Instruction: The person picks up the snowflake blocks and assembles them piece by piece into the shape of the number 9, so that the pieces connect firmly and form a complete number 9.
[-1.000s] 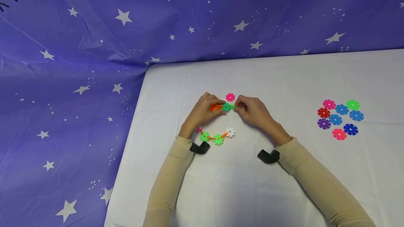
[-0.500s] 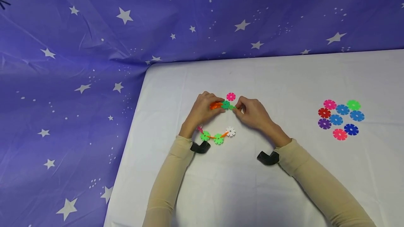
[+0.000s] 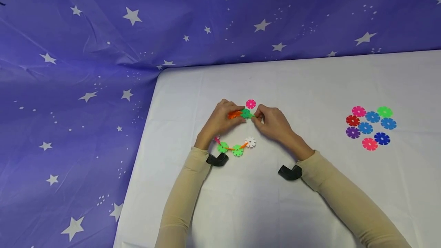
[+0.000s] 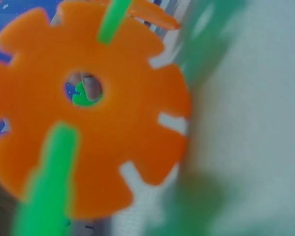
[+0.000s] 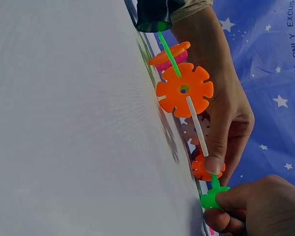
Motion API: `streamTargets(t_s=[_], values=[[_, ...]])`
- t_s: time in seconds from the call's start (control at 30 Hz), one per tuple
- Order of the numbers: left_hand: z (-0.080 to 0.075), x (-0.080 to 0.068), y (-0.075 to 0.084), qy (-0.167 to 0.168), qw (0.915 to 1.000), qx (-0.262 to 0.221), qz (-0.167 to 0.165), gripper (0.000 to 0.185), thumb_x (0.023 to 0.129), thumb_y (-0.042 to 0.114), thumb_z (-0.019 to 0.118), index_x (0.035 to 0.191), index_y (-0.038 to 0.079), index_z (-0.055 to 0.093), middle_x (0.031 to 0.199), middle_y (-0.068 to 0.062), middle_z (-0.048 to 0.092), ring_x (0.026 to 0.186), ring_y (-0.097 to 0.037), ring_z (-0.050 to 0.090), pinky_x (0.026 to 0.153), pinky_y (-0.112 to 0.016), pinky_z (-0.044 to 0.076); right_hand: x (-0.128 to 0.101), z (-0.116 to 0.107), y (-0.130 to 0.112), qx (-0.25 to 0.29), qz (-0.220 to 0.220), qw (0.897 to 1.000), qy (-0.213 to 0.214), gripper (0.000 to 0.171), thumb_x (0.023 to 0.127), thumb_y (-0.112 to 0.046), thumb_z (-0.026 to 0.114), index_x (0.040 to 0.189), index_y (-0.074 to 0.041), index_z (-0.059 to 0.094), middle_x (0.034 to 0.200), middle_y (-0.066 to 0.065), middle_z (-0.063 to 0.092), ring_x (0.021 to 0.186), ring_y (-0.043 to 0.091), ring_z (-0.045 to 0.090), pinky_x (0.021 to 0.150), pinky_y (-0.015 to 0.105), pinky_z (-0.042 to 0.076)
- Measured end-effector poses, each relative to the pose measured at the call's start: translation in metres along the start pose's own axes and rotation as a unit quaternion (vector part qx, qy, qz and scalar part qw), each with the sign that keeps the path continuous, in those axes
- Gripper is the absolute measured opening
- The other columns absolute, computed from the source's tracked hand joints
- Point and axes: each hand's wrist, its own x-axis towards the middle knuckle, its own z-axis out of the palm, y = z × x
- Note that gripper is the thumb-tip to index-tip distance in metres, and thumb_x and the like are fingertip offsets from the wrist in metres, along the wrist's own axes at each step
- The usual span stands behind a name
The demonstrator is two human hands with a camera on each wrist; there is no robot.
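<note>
My left hand (image 3: 220, 118) grips a chain of notched snowflake discs between thumb and fingers. An orange disc (image 3: 235, 115) and a teal-green disc (image 3: 246, 113) show at its fingertips. My right hand (image 3: 275, 123) pinches a light green disc (image 5: 211, 197) right at the teal one's edge. Nearer me, more of the chain curves over the table: two green discs, one of them a green disc (image 3: 237, 150), orange discs edge-on between, and a white disc (image 3: 250, 142) at the end. The left wrist view is filled by an orange disc (image 4: 132, 98) with green discs slotted into it.
A loose pink disc (image 3: 250, 104) lies just beyond the hands. To the right, several loose discs, among them a purple disc (image 3: 353, 132), lie grouped on the white tablecloth (image 3: 310, 87). A purple star-patterned cloth (image 3: 86, 125) hangs behind and at the left.
My right hand has moved slightly left, bringing the light green disc closer against the teal one. The left hand has stayed nearly still, and the loose discs lie as before.
</note>
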Motion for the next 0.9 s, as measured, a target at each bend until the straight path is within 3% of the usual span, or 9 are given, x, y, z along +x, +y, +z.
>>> streamTargets(t_s=[0.43,0.67,0.77,0.9], values=[[0.004,0.001,0.001,0.020,0.9994,0.018,0.021,0.035,0.082,0.033,0.079,0.111,0.014,0.075,0.096,0.000,0.071,0.095,-0.017,0.055,0.088,-0.034,0.041,-0.001,0.007,0.001,0.024,-0.032,0.999,0.010,0.010,0.084,-0.006,0.070,0.079,-0.007,0.061,0.061,0.001,0.056,0.054,0.012,0.045,0.053,0.027,0.035],[-0.004,-0.001,0.005,0.017,0.9965,0.081,-0.011,0.039,0.083,0.038,0.077,0.115,0.016,0.073,0.103,-0.001,0.072,0.097,-0.019,0.057,0.088,-0.036,0.042,0.003,-0.002,0.002,0.029,-0.021,0.999,-0.013,0.013,0.090,-0.020,0.070,0.090,-0.009,0.064,0.069,0.000,0.060,0.059,0.013,0.047,0.057,0.028,0.037],[-0.011,-0.002,0.006,0.015,0.9941,0.103,-0.032,0.041,0.084,0.037,0.077,0.117,0.014,0.072,0.105,-0.002,0.072,0.096,-0.020,0.057,0.087,-0.036,0.045,0.010,-0.008,0.005,0.006,-0.009,1.000,-0.003,0.013,0.093,-0.019,0.068,0.096,-0.007,0.066,0.074,0.003,0.063,0.062,0.016,0.050,0.059,0.030,0.040],[-0.020,-0.005,0.007,-0.016,0.9935,0.098,-0.055,0.045,0.085,0.036,0.076,0.123,0.012,0.068,0.106,-0.004,0.069,0.099,-0.021,0.056,0.088,-0.034,0.046,0.021,-0.010,0.008,-0.042,0.009,0.999,-0.014,0.020,0.093,-0.015,0.066,0.111,-0.006,0.067,0.082,0.005,0.061,0.070,0.019,0.052,0.063,0.032,0.039]])
